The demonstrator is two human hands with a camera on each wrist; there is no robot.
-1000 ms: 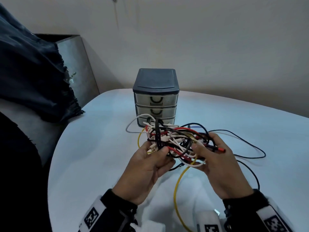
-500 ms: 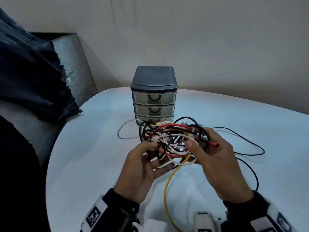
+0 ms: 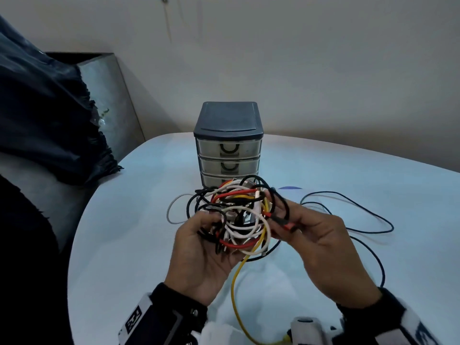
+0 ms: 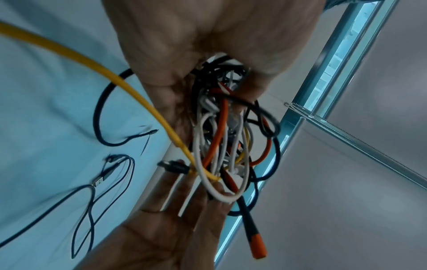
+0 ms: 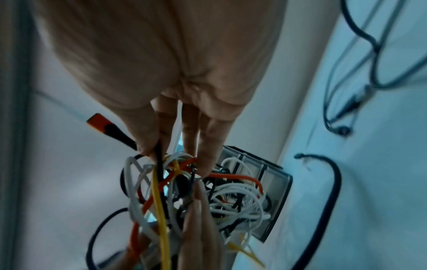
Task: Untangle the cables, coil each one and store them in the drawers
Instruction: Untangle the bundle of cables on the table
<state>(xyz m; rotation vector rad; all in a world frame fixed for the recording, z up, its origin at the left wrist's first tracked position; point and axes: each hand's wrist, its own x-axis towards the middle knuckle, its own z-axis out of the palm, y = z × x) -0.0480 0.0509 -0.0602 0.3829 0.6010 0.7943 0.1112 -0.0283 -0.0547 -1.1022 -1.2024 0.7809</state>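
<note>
A tangle of cables [image 3: 239, 215], white, red, black and yellow, hangs above the white table [image 3: 129, 245] in front of the drawer unit. My left hand [image 3: 209, 227] cradles it from below, palm up, fingers curled round the strands [image 4: 219, 87]. My right hand [image 3: 278, 210] pinches strands at its right side [image 5: 175, 151], beside a black plug with an orange tip [image 3: 290, 226]. A yellow cable [image 3: 235, 295] trails down toward me. The grey three-drawer unit [image 3: 227, 145] stands behind with all drawers closed.
Thin black cables [image 3: 348, 207] sprawl on the table to the right, and a white loop [image 3: 171, 210] lies to the left. Dark cloth [image 3: 44, 115] drapes over a grey seat beyond the table's left edge. A white device [image 3: 306, 329] sits at the near edge.
Both hands have raised the tangle and turned it. The left hand has rolled more palm-up under it, and the right fingers have shifted in among the strands.
</note>
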